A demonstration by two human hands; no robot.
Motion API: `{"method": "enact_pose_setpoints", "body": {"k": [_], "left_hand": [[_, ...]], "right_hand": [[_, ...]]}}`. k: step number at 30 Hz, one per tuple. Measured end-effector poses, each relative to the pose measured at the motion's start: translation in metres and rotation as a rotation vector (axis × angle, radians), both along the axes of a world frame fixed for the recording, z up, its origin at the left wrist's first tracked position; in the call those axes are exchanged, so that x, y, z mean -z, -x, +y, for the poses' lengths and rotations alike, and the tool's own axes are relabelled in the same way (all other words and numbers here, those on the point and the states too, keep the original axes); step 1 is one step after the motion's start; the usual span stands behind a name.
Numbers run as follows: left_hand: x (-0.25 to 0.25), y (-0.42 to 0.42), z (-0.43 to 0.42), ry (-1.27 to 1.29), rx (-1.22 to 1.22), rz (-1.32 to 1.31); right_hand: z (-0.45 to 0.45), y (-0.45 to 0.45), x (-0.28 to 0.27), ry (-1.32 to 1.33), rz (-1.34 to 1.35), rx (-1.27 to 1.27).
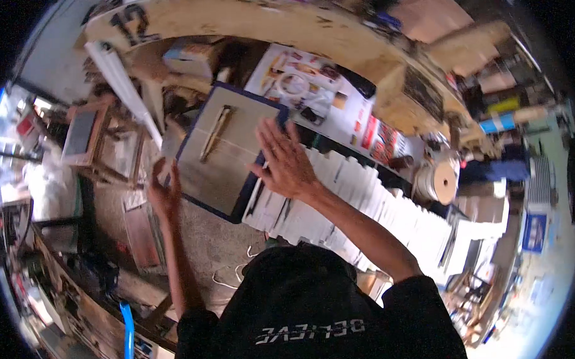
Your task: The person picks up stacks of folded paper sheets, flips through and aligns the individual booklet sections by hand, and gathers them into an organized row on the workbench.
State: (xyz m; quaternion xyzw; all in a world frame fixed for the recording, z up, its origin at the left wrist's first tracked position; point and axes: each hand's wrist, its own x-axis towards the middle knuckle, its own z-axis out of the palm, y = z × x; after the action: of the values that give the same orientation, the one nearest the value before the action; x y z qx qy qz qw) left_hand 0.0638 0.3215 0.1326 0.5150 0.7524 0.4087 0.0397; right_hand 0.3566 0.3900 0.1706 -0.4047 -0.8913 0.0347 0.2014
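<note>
A flat beige board with a dark blue border [221,185], which looks like a book cover turned inside up, lies in front of me. On it rests a narrow, light brown tool [216,132], its exact kind too blurred to tell. My right hand [288,159] is over the board's right edge, fingers spread, palm down; whether it touches the board I cannot tell. My left hand [165,191] is at the board's left edge, thumb and fingers apart, with nothing visible in it. Beside my right forearm stands a long row of white paper blocks [344,184].
A curved wooden bench edge marked 12 [244,16] runs across the far side. A printed poster sheet [316,83] lies beyond the board. A white spool [436,180] stands to the right. A wooden stool [90,139] and white rolled tubes [123,90] are to the left.
</note>
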Motion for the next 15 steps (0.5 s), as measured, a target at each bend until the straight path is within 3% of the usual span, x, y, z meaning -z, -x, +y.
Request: {"method": "enact_pose_setpoints", "body": {"k": [2, 3, 4, 7, 9, 12, 15], "left_hand": [[0.07, 0.076, 0.033, 0.506, 0.209, -0.367], [0.091, 0.087, 0.04, 0.468, 0.46, -0.494], [0.093, 0.084, 0.036, 0.511, 0.5, -0.538], [0.093, 0.075, 0.043, 0.552, 0.5, -0.509], [0.094, 0.069, 0.053, 0.57, 0.513, -0.484], [0.098, 0.057, 0.071, 0.592, 0.533, -0.419], [0.095, 0.052, 0.075, 0.598, 0.487, -0.326]], "right_hand": [[0.005, 0.0, 0.025, 0.068, -0.055, 0.043], [0.008, 0.003, 0.028, 0.077, -0.029, 0.019], [0.004, 0.007, 0.032, 0.101, 0.004, 0.01], [-0.016, 0.009, -0.006, -0.078, 0.054, 0.125], [-0.028, -0.002, 0.013, -0.117, 0.05, 0.142], [-0.019, -0.004, 0.064, 0.055, 0.268, 0.092], [-0.035, -0.021, 0.042, 0.104, 0.358, 0.129]]}}
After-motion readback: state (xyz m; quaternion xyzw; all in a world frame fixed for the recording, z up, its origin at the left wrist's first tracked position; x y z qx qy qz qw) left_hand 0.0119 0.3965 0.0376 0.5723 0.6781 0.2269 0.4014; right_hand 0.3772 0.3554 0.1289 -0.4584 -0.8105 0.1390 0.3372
